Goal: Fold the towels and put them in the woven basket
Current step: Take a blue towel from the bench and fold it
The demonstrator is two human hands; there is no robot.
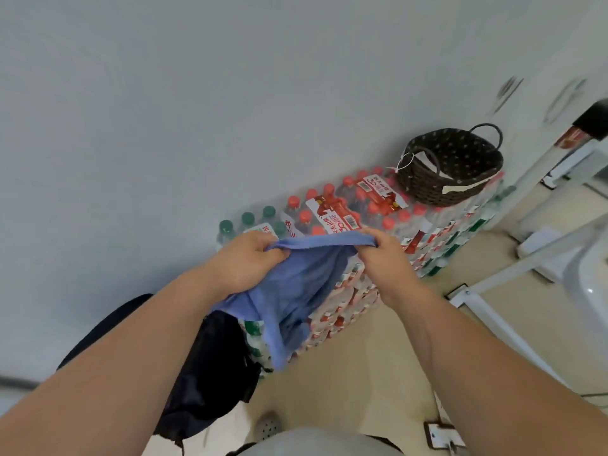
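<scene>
A blue towel [296,291] hangs in the air between my two hands, its top edge stretched level and the rest drooping down. My left hand [245,258] grips the towel's left top corner. My right hand [383,255] pinches the right top corner. The dark brown woven basket [460,189] with two loop handles and a white tag stands on the stacked water bottles, up and to the right of my hands. Its inside looks bare.
Shrink-wrapped packs of water bottles [362,209] are stacked against the grey wall under the towel and basket. A black bag [210,366] hangs at the lower left. White metal frame legs [513,268] stand at the right on the beige floor.
</scene>
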